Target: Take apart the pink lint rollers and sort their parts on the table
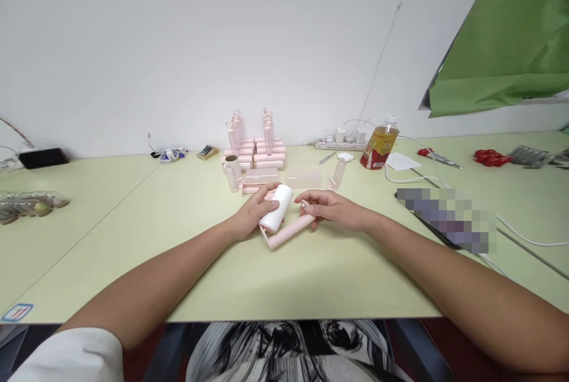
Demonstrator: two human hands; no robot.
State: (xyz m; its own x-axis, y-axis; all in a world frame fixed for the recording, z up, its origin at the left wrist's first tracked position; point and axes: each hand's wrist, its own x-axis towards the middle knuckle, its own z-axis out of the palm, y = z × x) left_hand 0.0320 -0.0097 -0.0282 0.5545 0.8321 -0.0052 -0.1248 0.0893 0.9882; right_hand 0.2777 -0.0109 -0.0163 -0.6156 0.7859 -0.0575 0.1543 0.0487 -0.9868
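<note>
In the middle of the table I hold a lint roller with a white paper roll (276, 209) and a pink handle (291, 231). My left hand (254, 211) is wrapped round the roll from its left side, with the thumb on top. The handle bends at the roll's near end and slants up to the right. Fingers of my right hand (333, 209) close on the far end of that handle, beside a small pale loop. Just beyond my hands lie pink translucent covers (304, 179) and an upright hollow roll (232, 173).
Several pink rollers (269, 160) are stacked near the wall, some standing. A drink bottle (379, 144) and a power strip (340, 144) stand behind on the right. Red-handled scissors (440, 158), cables and a blurred-out dark item (444, 219) lie farther right. A black phone-like object (43, 159) sits at left.
</note>
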